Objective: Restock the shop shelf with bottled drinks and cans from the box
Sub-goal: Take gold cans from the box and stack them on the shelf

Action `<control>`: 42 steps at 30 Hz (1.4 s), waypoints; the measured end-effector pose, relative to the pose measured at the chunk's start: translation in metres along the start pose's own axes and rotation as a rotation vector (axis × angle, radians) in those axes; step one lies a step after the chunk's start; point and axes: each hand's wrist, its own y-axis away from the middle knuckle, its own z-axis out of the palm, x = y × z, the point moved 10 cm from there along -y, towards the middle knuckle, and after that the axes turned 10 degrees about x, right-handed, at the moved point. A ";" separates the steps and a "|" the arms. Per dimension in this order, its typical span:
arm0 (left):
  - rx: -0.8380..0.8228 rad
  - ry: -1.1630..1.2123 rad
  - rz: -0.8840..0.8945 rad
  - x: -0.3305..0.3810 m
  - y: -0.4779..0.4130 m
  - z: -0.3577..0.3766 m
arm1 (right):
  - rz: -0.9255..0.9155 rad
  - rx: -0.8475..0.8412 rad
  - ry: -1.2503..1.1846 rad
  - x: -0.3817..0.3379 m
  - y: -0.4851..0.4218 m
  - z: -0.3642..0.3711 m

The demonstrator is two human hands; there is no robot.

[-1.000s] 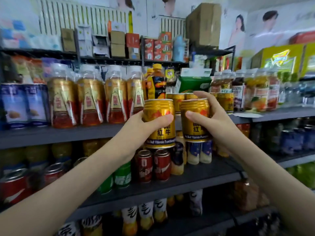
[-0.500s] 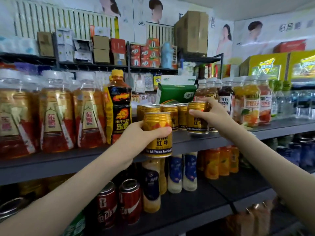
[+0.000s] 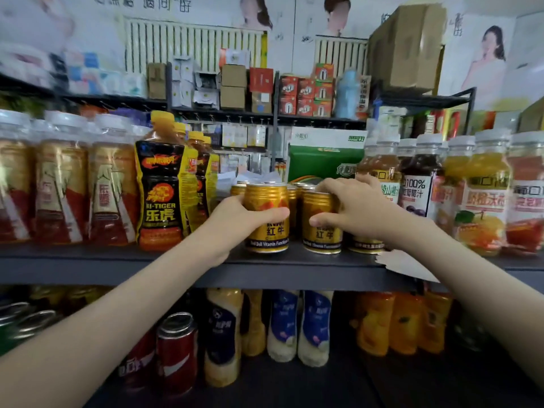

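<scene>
The left hand curls round a gold can, thumb across its front. The right hand grips a second can just beside it. Both cans stand upright on the shelf. A black bottle stands left of the left hand, and juice bottles right of the right hand.

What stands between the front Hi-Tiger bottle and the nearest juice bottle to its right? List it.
Head view: the rear Hi-Tiger bottles, then gold cans; the left hand grips the left can, the right hand the can beside it.
</scene>
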 end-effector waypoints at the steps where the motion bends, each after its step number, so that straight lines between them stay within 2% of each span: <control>1: 0.015 -0.005 -0.008 -0.002 -0.001 0.002 | -0.017 -0.030 -0.042 0.002 0.000 0.001; 5: 0.040 -0.080 -0.018 -0.008 -0.004 0.006 | -0.087 -0.054 -0.042 0.004 0.001 0.002; 10: -0.063 -0.238 -0.032 -0.006 -0.006 0.012 | -0.105 0.055 -0.002 0.003 0.004 -0.001; 12: -0.066 -0.307 0.019 -0.001 -0.007 0.014 | -0.101 0.120 0.027 0.002 0.008 -0.003; 15: 0.027 -0.437 0.158 0.010 -0.009 0.012 | -0.085 0.180 0.053 0.005 0.014 -0.001; 18: 0.072 -0.508 0.282 0.018 -0.006 0.016 | -0.006 0.126 0.046 0.017 0.019 0.003; 22: 0.020 -0.642 0.401 0.027 -0.005 0.032 | 0.044 0.049 0.021 0.021 0.019 0.008; 28: 0.028 -0.689 0.448 0.030 -0.005 0.035 | 0.050 0.037 0.015 0.022 0.018 0.009; 32: 0.084 -0.804 0.471 0.025 -0.005 0.037 | 0.052 0.048 0.021 0.020 0.020 0.008; 39: 0.096 -0.825 0.468 0.023 -0.006 0.039 | 0.074 0.077 0.034 0.020 0.024 0.006; 42: 0.168 -0.895 0.487 0.028 0.004 0.037 | 0.076 0.100 0.087 0.015 0.028 0.003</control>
